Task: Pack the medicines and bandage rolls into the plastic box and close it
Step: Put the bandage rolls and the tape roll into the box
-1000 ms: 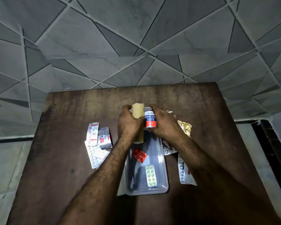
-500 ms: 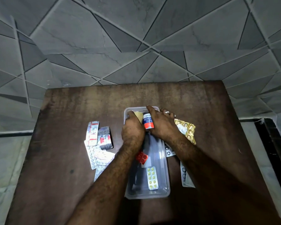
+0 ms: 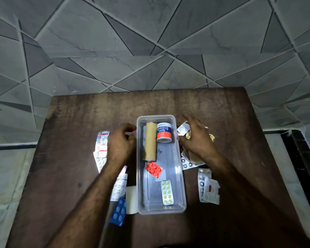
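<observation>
The clear plastic box (image 3: 179, 178) lies open in the middle of the brown table. Inside it, at the far end, lie a tan bandage roll (image 3: 150, 141) and a white, blue and red adhesive tape roll (image 3: 164, 132). Nearer me in the box are a red pill strip (image 3: 153, 169) and a yellow pill strip (image 3: 167, 192). My left hand (image 3: 121, 142) hovers just left of the box, fingers loosely curled, holding nothing. My right hand (image 3: 197, 138) is spread over the pill strips (image 3: 184, 128) right of the box, empty.
More blister strips lie left of the box (image 3: 101, 146), with a blue strip (image 3: 118, 212) and a white flat piece (image 3: 131, 199) at its near left corner. Silver strips (image 3: 208, 187) sit to the right. The table (image 3: 79, 119) backs onto a grey tiled wall.
Both hands set the bandage roll and the tape roll into the far end of the box, let go, and moved apart to either side of it.
</observation>
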`<state>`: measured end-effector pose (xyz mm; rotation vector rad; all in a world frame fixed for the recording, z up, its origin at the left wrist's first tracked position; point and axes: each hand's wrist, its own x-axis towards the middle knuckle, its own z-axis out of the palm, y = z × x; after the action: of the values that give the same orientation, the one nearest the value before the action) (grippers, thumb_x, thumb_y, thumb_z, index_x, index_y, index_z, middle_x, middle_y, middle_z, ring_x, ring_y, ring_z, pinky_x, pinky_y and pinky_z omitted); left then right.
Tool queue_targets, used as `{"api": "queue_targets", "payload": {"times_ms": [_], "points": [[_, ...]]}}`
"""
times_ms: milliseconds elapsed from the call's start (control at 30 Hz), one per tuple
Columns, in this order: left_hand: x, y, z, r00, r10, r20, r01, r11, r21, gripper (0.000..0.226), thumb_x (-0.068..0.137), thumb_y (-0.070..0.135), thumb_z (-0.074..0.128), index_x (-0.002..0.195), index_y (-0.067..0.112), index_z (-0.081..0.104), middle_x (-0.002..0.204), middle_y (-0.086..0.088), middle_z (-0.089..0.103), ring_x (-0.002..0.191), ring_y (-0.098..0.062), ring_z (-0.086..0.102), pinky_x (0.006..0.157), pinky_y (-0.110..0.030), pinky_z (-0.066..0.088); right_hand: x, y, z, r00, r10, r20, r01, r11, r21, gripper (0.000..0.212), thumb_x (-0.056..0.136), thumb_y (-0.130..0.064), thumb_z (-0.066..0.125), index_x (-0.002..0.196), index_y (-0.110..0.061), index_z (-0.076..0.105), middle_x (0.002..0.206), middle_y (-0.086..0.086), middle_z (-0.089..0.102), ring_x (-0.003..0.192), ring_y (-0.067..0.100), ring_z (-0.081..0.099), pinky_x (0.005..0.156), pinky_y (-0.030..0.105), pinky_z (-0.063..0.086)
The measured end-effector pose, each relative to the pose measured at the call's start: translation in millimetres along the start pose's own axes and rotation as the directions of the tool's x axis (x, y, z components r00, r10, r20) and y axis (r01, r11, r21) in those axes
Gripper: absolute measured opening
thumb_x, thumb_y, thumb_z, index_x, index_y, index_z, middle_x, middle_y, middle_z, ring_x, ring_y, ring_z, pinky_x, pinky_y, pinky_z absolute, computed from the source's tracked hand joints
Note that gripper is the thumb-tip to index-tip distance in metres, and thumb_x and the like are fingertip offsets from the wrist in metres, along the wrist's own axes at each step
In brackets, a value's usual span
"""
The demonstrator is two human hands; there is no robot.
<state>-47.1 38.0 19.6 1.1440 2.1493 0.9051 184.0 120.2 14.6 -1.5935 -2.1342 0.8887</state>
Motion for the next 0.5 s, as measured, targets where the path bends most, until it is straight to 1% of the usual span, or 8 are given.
{"api": "queue_targets", "payload": {"times_ms": [33,100,167,200,267,333,400,500], "points": [[-1.4,-14.5,-12.3,0.999,-0.01,0.036,0.011,1.0,-0.025,0.026,0.078,0.004,0.063,0.095,0.024,0.07,0.089,0.004,0.068,0.082,-0.02,0.064,0.074,-0.025,0.046,-4.7,6.2,-6.1,1.0,0.023,0.002,-0.023,1.0,0.006,0.078,0.075,-0.011,0.073,0.144,-0.019,0.039,0.147,0.008,0.045,0.134,0.025,0.043,0.11,0.032,0.032],[-7.2,-43.3,-36.6,0.979,-0.062,0.194,0.063,0.998,-0.001,0.032,0.076,0.007,0.073,0.088,0.036,0.065,0.09,0.008,0.066,0.081,-0.017,0.062,0.072,-0.026,0.046,-15.5,18.5,-14.9,0.996,0.064,0.056,-0.063,0.998,-0.016,0.079,0.072,-0.003,0.071,0.144,-0.018,0.04,0.145,0.008,0.046,0.132,0.025,0.045,0.109,0.029,0.034],[-21.1,-66.5,-54.5,0.919,-0.13,0.371,0.088,0.988,0.13,0.038,0.071,0.012,0.082,0.088,0.039,0.061,0.095,0.005,0.066,0.082,-0.018,0.061,0.069,-0.025,0.044,-26.6,31.2,-16.0,0.983,0.097,0.159,-0.084,0.993,-0.087,0.082,0.071,-0.004,0.071,0.145,-0.018,0.038,0.147,0.007,0.043,0.134,0.024,0.043,0.106,0.026,0.033],[-31.3,-73.6,-59.7,0.894,-0.143,0.425,0.067,0.98,0.189,0.043,0.066,0.017,0.087,0.092,0.039,0.061,0.099,0.003,0.065,0.085,-0.017,0.061,0.069,-0.023,0.043,-31.1,37.5,-14.0,0.973,0.106,0.204,-0.077,0.986,-0.146,0.084,0.07,-0.008,0.073,0.145,-0.019,0.036,0.149,0.005,0.041,0.135,0.024,0.041,0.106,0.028,0.034],[-55.2,-81.4,-61.3,0.861,-0.111,0.496,-0.031,0.962,0.27,0.062,0.048,0.041,0.091,0.103,0.037,0.061,0.105,0.004,0.064,0.093,-0.015,0.061,0.075,-0.021,0.043,-38.8,47.2,-7.2,0.958,0.124,0.259,-0.056,0.965,-0.257,0.092,0.067,-0.022,0.078,0.146,-0.022,0.032,0.153,0.002,0.036,0.138,0.024,0.037,0.109,0.038,0.036],[-78.8,-83.8,-53.7,0.818,-0.088,0.569,-0.138,0.93,0.342,0.082,0.036,0.067,0.077,0.112,0.045,0.054,0.114,0.007,0.057,0.103,-0.014,0.057,0.087,-0.025,0.044,-44.6,50.8,-0.7,0.95,0.135,0.283,-0.036,0.944,-0.329,0.097,0.064,-0.03,0.08,0.147,-0.025,0.03,0.155,0.0,0.032,0.139,0.024,0.034,0.108,0.043,0.035],[-96.8,-85.9,-42.5,0.78,-0.061,0.623,-0.248,0.883,0.397,0.092,0.036,0.073,0.069,0.121,0.051,0.043,0.125,0.01,0.047,0.112,-0.018,0.051,0.093,-0.028,0.042,-48.1,51.5,4.1,0.943,0.137,0.304,-0.009,0.921,-0.389,0.103,0.062,-0.032,0.082,0.148,-0.026,0.026,0.157,0.0,0.026,0.142,0.025,0.03,0.109,0.044,0.034],[-117.6,-86.7,-29.8,0.76,-0.045,0.649,-0.357,0.805,0.474,0.114,0.04,0.076,0.068,0.142,0.043,0.028,0.137,0.013,0.032,0.117,-0.021,0.041,0.097,-0.032,0.039,-51.7,52.0,10.1,0.936,0.157,0.316,0.007,0.887,-0.461,0.102,0.067,-0.026,0.08,0.15,-0.027,0.021,0.161,0.001,0.016,0.143,0.03,0.027,0.11,0.048,0.03]]}}
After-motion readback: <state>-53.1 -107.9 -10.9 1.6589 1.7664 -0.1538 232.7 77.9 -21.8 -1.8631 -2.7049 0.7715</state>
